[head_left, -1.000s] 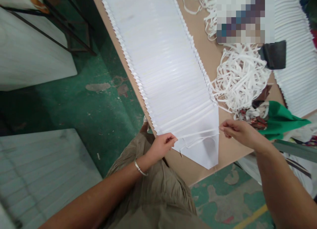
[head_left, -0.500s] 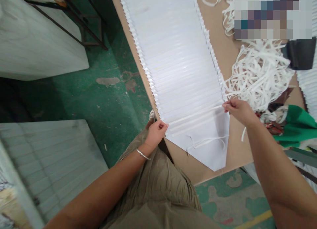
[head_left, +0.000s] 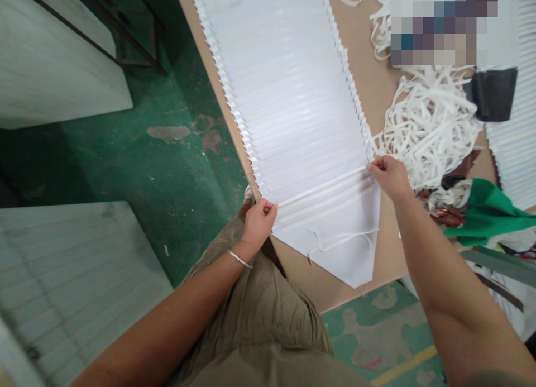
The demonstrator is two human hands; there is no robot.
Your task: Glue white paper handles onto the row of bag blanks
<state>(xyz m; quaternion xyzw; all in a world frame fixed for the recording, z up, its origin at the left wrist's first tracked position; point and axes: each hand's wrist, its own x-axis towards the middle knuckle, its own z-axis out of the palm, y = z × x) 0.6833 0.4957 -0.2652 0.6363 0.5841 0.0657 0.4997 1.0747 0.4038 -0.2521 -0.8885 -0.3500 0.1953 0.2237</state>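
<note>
Stretched nearly straight between my hands is a narrow white strip (head_left: 322, 187), lying across a long row of overlapping white sheets (head_left: 293, 96). My left hand (head_left: 260, 219) pinches one end at the row's left edge, close to the table's side. At the right edge my right hand (head_left: 389, 173) pinches the other end, with its fingers closed. Several more white strips run side by side just below the stretched one. Nearer to me, the front sheet (head_left: 355, 264) tapers to a corner, and a loose, curled white strip (head_left: 345, 239) rests on it.
A tangled heap of white strips (head_left: 435, 124) lies right of the sheets on the brown table (head_left: 301, 281). Beside it are a black object (head_left: 496, 94) and a green cloth (head_left: 486, 211). Further right is another row of white sheets (head_left: 513, 163). Large pale stacks (head_left: 75, 253) stand at left.
My right hand has moved slightly up and left, and the strip is now pulled straight along the sheets. My left hand keeps its pinch. The whole view has shifted a little.
</note>
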